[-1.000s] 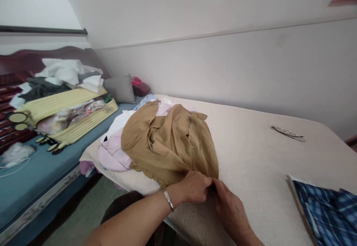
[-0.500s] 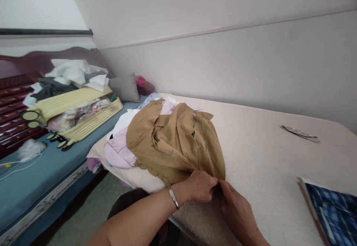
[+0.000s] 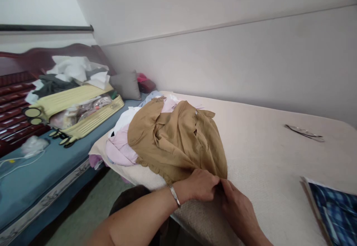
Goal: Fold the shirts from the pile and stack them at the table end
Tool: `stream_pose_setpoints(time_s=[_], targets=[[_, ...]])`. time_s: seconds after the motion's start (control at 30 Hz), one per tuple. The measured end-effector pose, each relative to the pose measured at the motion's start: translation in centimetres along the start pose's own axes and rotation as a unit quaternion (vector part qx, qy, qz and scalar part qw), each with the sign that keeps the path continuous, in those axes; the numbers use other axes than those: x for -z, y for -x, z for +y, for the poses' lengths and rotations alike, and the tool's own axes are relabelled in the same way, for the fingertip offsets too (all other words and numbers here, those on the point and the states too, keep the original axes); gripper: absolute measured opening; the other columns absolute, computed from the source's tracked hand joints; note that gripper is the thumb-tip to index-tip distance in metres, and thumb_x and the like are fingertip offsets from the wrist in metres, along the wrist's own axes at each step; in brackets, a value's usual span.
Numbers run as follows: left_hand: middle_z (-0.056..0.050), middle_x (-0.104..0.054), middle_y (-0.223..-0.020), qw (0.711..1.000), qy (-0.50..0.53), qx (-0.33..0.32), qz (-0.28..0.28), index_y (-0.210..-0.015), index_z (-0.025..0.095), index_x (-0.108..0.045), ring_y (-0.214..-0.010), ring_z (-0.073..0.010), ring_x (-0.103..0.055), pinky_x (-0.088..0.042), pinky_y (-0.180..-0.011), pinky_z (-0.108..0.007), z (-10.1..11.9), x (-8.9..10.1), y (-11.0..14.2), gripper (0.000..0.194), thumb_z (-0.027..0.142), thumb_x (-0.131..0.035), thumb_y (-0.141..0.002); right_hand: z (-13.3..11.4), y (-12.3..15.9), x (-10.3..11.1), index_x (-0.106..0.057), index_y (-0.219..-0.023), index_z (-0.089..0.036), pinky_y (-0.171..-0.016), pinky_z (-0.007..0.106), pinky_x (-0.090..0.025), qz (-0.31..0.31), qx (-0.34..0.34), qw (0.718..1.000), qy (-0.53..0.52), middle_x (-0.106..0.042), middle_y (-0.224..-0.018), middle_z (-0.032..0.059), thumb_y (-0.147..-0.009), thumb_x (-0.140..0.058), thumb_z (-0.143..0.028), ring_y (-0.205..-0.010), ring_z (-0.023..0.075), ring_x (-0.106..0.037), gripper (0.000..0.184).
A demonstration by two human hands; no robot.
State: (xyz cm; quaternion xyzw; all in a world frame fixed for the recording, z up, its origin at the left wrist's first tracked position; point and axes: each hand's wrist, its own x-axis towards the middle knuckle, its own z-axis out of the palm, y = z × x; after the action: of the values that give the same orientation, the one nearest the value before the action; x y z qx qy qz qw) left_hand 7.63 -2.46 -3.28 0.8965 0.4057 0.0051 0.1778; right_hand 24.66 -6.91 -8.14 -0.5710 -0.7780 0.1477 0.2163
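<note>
Well, the frilled brown garment [image 3: 175,134] lies rumpled on the cream cover [image 3: 259,149], toward eleven o'clock from my hands. Its long way runs roughly from ten o'clock to four, and my fingers are at the four o'clock corner. My left hand [image 3: 202,184] is nearer to most of it. Both that hand and my right hand [image 3: 237,201] are curled and pinch the edge, fingertips close together; I can't tell what the tucked fingers do. A pink striped garment [image 3: 121,149] pokes out between nine and ten. Glasses [image 3: 304,131] lie at two, blue plaid cloth [image 3: 336,209] past three. Far off at ten, a clear bag [image 3: 86,111] of small mixed things sits between yellow ribbed panels [image 3: 72,95]. I can't see what's in the little plastic bag [image 3: 34,145] past nine.
</note>
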Motion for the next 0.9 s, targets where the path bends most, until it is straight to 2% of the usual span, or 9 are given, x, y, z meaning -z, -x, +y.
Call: stream_pose_setpoints(time_s=[0.2,0.47,0.9], targets=[[-0.012,-0.075,-0.094,1.000,0.000,0.005,-0.005,-0.094,0.016,-0.066,-0.085,-0.0286,-0.072,-0.051,-0.063,-0.035,0.2,0.2,0.1,0.016,0.022,-0.053,-0.085,0.3,0.0,-0.4,-0.055,-0.102,-0.024,-0.062,0.027,-0.043,-0.012,-0.007,1.000,0.009,-0.072,-0.098,0.0047,-0.085,-0.037,-0.007,-0.081,0.0191,-0.070,0.030],[-0.012,-0.075,-0.098,1.000,0.027,-0.001,-0.007,-0.096,0.018,-0.066,-0.091,-0.0288,-0.072,-0.052,-0.070,-0.034,-0.2,0.0,0.1,0.016,0.020,-0.058,-0.082,-0.8,-0.2,0.6,-0.055,-0.094,-0.021,-0.065,0.027,-0.040,-0.020,-0.015,1.000,0.015,-0.069,-0.092,0.0045,-0.088,-0.040,-0.006,-0.079,0.0182,-0.066,0.022],[-0.012,-0.075,-0.099,0.999,0.027,0.016,-0.017,-0.096,0.018,-0.067,-0.094,-0.0290,-0.071,-0.053,-0.076,-0.035,0.1,0.1,-0.1,0.018,0.015,-0.055,-0.083,-1.1,-0.2,0.8,-0.056,-0.094,-0.020,-0.068,0.026,-0.038,-0.028,-0.028,0.999,0.003,-0.067,-0.091,0.0045,-0.081,-0.039,0.001,-0.080,0.0171,-0.063,0.030]])
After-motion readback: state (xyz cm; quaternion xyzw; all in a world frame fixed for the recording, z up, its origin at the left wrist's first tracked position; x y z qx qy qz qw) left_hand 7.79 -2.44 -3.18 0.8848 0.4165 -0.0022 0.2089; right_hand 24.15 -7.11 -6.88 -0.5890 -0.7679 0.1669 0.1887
